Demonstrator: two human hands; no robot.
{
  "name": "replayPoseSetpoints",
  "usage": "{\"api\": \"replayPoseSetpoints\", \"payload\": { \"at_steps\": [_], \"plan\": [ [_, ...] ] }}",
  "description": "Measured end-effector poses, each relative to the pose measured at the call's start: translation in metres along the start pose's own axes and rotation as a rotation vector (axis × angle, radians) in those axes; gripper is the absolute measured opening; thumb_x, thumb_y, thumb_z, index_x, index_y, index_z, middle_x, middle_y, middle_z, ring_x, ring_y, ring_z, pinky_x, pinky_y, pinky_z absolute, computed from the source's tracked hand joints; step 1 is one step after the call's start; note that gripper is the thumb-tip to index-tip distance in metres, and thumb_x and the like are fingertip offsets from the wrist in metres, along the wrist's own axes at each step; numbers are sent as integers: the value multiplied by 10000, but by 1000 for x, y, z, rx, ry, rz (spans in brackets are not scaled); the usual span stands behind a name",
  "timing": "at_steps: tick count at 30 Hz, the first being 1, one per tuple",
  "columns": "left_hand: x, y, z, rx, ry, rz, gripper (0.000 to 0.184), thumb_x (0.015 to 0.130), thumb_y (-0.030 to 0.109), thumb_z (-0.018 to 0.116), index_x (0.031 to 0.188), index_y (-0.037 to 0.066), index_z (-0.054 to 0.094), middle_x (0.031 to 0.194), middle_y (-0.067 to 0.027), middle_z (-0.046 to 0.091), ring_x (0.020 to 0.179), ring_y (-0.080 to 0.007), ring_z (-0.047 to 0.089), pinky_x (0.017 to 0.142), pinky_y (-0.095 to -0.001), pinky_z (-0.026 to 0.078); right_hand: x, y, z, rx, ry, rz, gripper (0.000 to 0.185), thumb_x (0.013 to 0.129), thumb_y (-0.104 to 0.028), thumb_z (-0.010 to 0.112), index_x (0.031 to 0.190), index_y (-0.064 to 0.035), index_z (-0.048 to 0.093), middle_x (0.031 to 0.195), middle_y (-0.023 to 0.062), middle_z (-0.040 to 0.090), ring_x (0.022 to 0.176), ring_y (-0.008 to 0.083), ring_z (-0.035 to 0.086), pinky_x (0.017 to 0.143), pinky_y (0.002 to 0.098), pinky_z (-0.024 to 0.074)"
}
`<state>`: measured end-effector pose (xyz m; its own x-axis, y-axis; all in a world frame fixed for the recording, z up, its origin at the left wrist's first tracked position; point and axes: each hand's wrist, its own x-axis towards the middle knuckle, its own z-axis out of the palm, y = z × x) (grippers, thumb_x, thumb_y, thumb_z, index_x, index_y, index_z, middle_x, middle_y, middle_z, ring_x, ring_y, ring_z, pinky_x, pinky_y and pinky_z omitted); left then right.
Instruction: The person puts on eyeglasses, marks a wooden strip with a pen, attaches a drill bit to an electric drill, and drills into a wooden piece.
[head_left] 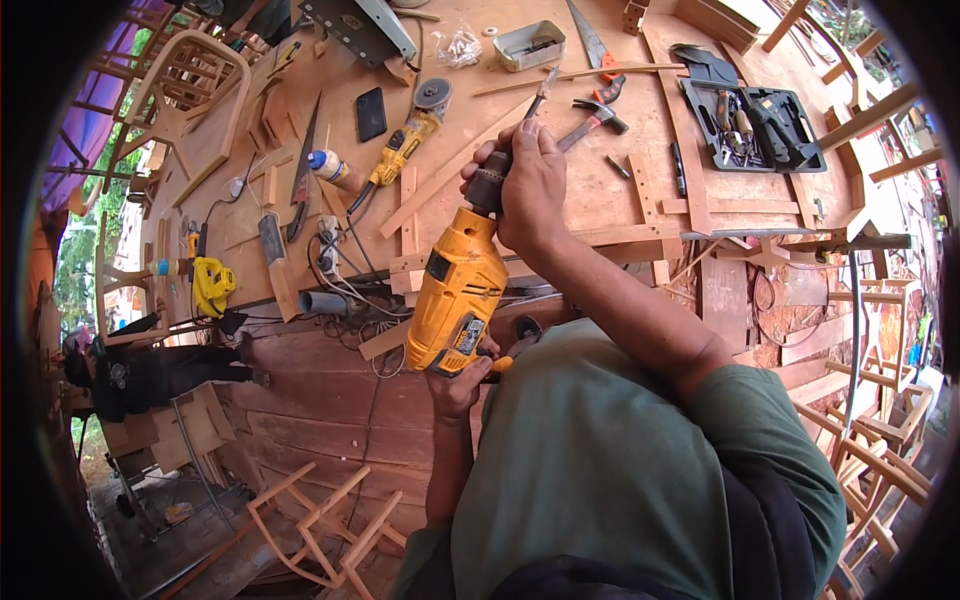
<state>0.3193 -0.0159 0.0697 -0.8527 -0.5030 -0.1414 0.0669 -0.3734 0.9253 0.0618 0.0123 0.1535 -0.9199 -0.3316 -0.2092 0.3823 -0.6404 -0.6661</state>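
Observation:
A yellow corded-style power drill (458,290) is held up in front of my torso, its black chuck (489,182) pointing away from me. My left hand (462,385) is wrapped round the drill's rear and handle; part of its fingers is hidden behind the tool. My right hand (532,185) closes round the chuck, thumb and fingers at its front end. From the chuck a slim drill bit (545,88) sticks out over the workbench (600,215). Just beyond my right hand lies a claw hammer (597,118).
On the bench lie an angle grinder (412,135), a phone (371,115), a glue bottle (328,163), a handsaw (592,42), a plastic tub (530,46) and an open tool case (752,125). Cables (350,295) hang at the bench edge. Chair frames (325,525) stand below. Another person (165,375) is at left.

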Motion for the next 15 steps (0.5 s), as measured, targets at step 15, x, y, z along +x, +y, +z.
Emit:
{"api": "replayPoseSetpoints", "payload": {
  "at_steps": [15],
  "plan": [
    [7, -1, -4, -53, 3, -43, 572, 780, -37, 642, 1334, -55, 504, 1011, -157, 673, 913, -234, 681, 829, -362, 580, 7, 8, 0, 15, -6, -32, 309, 1105, -365, 393, 1009, -74, 435, 823, 116, 600, 641, 218, 646, 548, 363, 591]
  ]
}}
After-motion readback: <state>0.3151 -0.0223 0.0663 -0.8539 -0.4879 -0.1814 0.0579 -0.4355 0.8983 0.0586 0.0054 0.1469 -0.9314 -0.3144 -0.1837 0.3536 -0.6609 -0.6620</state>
